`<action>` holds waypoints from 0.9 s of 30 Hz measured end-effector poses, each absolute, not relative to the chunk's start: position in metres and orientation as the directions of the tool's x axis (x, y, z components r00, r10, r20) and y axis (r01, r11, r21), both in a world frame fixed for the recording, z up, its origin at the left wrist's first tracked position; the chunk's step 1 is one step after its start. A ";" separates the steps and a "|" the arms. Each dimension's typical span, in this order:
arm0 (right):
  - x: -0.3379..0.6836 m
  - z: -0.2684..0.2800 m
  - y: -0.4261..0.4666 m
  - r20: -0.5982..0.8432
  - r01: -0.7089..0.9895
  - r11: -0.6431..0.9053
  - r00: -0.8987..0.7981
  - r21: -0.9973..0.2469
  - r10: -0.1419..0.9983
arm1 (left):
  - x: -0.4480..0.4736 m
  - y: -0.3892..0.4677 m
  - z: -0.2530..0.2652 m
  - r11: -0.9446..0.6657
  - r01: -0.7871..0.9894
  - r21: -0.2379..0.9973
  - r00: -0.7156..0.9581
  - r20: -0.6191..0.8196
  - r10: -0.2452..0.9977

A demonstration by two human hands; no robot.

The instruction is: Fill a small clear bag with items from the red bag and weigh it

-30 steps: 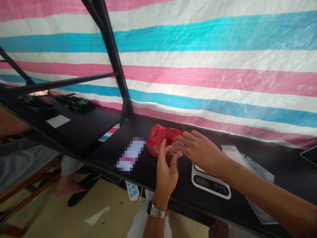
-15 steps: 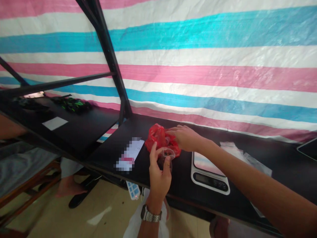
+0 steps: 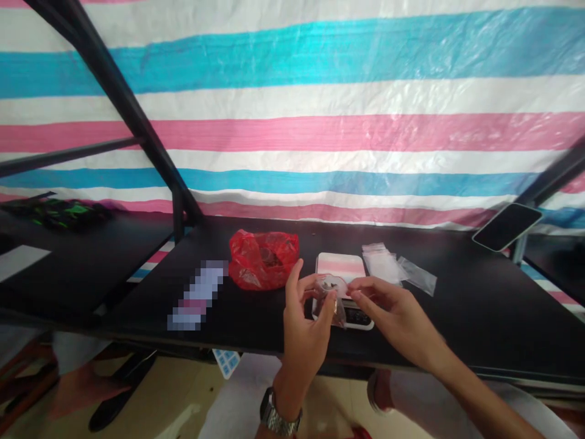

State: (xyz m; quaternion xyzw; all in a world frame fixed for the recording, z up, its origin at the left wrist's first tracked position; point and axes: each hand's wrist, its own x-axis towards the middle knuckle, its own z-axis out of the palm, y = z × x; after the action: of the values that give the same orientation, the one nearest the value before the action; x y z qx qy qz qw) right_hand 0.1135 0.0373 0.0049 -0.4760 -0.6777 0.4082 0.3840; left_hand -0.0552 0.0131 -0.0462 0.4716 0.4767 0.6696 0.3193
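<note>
My left hand [image 3: 308,311] is closed around a small clear plastic bag [image 3: 338,312] with dark brown contents in its lower part. The bag's mouth gapes upward, and small dark bits show inside it. At the right side of the mouth, the fingers of my right hand [image 3: 388,311] are pinched at the rim. Both hands are over the front of a white digital scale [image 3: 340,263], hiding part of its plate and display. To the left lies an opened red plastic bag [image 3: 247,268] with brown pieces inside.
Flat clear bags [image 3: 382,265] lie in a stack right of the scale, with another clear bag [image 3: 418,277] beside them. A blurred-out paper [image 3: 198,296] is at left. A phone [image 3: 507,227] leans at the back right. Black frame posts [image 3: 159,155] and a striped sheet [image 3: 320,131] stand behind.
My right hand has left the red bag and come to the clear bag's rim. My left hand has carried the clear bag rightward to the scale. The view has turned right.
</note>
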 end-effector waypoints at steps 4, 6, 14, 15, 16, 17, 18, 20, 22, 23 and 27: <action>0.131 -0.002 0.036 0.090 0.229 0.118 -0.128 -0.966 0.988 | -0.032 0.016 -0.049 -0.349 0.054 0.936 -0.289 0.349 0.891; 0.137 -0.003 0.040 0.102 0.179 0.118 -0.099 -0.977 0.990 | -0.023 0.019 -0.047 -0.352 0.064 0.934 -0.273 0.355 0.894; 0.140 0.000 0.061 0.218 0.023 0.219 -0.048 -0.975 0.975 | -0.019 0.040 -0.025 -0.364 -0.074 0.929 -0.169 0.348 0.922; 0.139 0.002 0.062 0.263 0.010 0.264 -0.044 -0.964 0.964 | -0.022 0.044 -0.024 -0.364 -0.058 0.930 -0.164 0.351 0.922; 0.138 0.003 0.063 0.304 0.000 0.304 -0.043 -0.953 0.952 | -0.026 0.048 -0.024 -0.368 -0.026 0.930 -0.174 0.358 0.917; 0.137 0.004 0.064 0.334 0.000 0.334 -0.051 -0.943 0.941 | -0.029 0.051 -0.024 -0.377 0.013 0.926 -0.197 0.372 0.907; 0.136 0.005 0.065 0.349 0.011 0.350 -0.060 -0.937 0.935 | -0.032 0.055 -0.024 -0.391 0.051 0.919 -0.224 0.392 0.892; 0.134 0.005 0.068 0.343 0.056 0.345 -0.043 -0.937 0.938 | -0.036 0.060 -0.023 -0.418 0.096 0.903 -0.262 0.428 0.865; 0.133 0.004 0.071 0.326 0.111 0.324 -0.002 -0.939 0.945 | -0.037 0.063 -0.020 -0.425 0.110 0.899 -0.270 0.438 0.857; 0.133 0.003 0.073 0.327 0.130 0.321 0.021 -0.938 0.945 | -0.037 0.064 -0.018 -0.416 0.113 0.902 -0.275 0.431 0.859; 0.131 -0.005 0.079 0.346 0.112 0.340 0.045 -0.934 0.937 | -0.036 0.064 -0.010 -0.355 0.081 0.931 -0.293 0.362 0.885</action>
State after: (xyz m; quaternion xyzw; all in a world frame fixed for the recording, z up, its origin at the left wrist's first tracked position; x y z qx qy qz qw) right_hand 0.1312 0.0787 -0.0052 -0.4457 -0.5881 0.3625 0.5692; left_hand -0.0361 0.0637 -0.0103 0.5073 0.4758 0.6481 0.3101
